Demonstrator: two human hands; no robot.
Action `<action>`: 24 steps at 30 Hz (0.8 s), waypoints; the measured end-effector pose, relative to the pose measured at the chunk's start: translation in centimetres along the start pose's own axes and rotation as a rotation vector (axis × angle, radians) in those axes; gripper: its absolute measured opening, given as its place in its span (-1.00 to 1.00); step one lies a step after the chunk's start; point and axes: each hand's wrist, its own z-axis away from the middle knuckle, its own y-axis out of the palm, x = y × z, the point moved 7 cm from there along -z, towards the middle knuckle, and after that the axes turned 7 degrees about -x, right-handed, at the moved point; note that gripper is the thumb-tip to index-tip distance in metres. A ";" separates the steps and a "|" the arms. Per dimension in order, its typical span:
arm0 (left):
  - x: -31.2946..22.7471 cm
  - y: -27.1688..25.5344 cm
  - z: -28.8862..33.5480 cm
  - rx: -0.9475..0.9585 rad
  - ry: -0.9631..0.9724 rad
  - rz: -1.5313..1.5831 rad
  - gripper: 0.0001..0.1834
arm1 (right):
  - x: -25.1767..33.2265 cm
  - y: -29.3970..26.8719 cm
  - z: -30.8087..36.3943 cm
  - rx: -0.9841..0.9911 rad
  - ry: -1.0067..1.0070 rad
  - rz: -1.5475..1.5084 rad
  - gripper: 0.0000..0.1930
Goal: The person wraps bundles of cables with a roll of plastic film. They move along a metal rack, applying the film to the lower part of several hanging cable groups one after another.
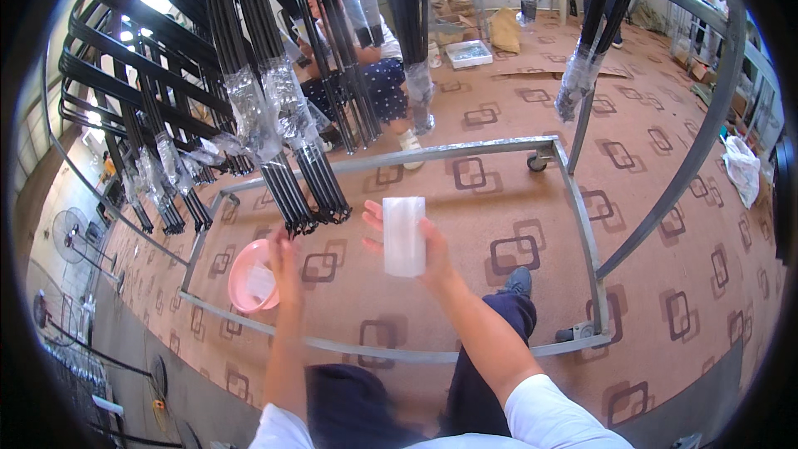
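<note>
My right hand holds a whitish, translucent roll of plastic film upright, its fingers spread behind and beside it. My left hand is raised just under the lower ends of a hanging bundle of thin black rods; its fingers are smeared by motion, and whether they touch the rods I cannot tell. Clear plastic film is wrapped round that bundle and its neighbour above their tips. Below and left of my left hand, a pink basin on the floor has some whitish pieces in it.
A grey metal frame on casters surrounds the floor before me. More wrapped black bundles hang at the left, middle and right. Another person sits beyond the bundles. Fans stand at the left; a white tray lies farther back.
</note>
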 end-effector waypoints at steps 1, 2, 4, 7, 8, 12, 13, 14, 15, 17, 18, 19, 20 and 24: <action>-1.8 1.0 -1.2 -0.007 0.051 0.042 -0.52 | 0.4 -0.1 0.1 -0.012 -0.002 -0.005 -0.29; -4.1 2.1 -2.5 -0.010 0.101 0.085 -0.51 | 1.0 -0.2 0.3 -0.026 -0.007 -0.010 -0.30; -6.8 3.6 -4.6 0.080 -0.022 0.120 -0.50 | 1.3 0.0 0.7 -0.031 0.001 -0.033 -0.31; -6.9 6.0 -7.4 0.344 -0.279 0.249 -0.50 | 2.0 0.2 1.5 -0.041 -0.001 -0.053 -0.32; -7.4 6.6 -7.7 0.393 -0.257 0.284 -0.51 | 2.1 0.2 1.7 -0.042 0.004 -0.023 -0.31; -6.7 7.4 -7.5 0.481 -0.425 0.455 -0.49 | 2.2 -0.1 2.2 -0.050 0.017 -0.042 -0.29; -6.7 7.9 -7.1 0.508 -0.485 0.480 -0.46 | 2.3 -0.3 2.2 -0.058 0.020 -0.081 -0.28; -6.7 8.2 -6.9 0.493 -0.443 0.413 -0.43 | 2.3 -0.5 2.2 -0.068 0.024 -0.081 -0.28; -6.9 8.4 -6.7 0.496 -0.451 0.404 -0.45 | 2.3 -0.6 2.4 -0.079 0.032 -0.082 -0.28; -7.5 8.5 -6.4 0.496 -0.445 0.357 -0.46 | 1.9 -0.6 2.4 -0.091 0.048 -0.070 -0.28; -7.5 8.6 -6.3 0.490 -0.446 0.337 -0.48 | 1.8 -0.5 2.5 -0.096 0.053 -0.052 -0.28; -7.5 8.5 -6.3 0.485 -0.447 0.318 -0.49 | 1.7 -0.5 2.6 -0.100 0.058 -0.035 -0.28; -7.6 8.5 -6.2 0.480 -0.447 0.299 -0.50 | 1.6 -0.3 2.7 -0.098 0.065 -0.023 -0.29; -7.6 8.1 -6.3 0.410 -0.436 0.357 -0.57 | 1.8 -0.3 3.1 -0.095 0.071 -0.006 -0.30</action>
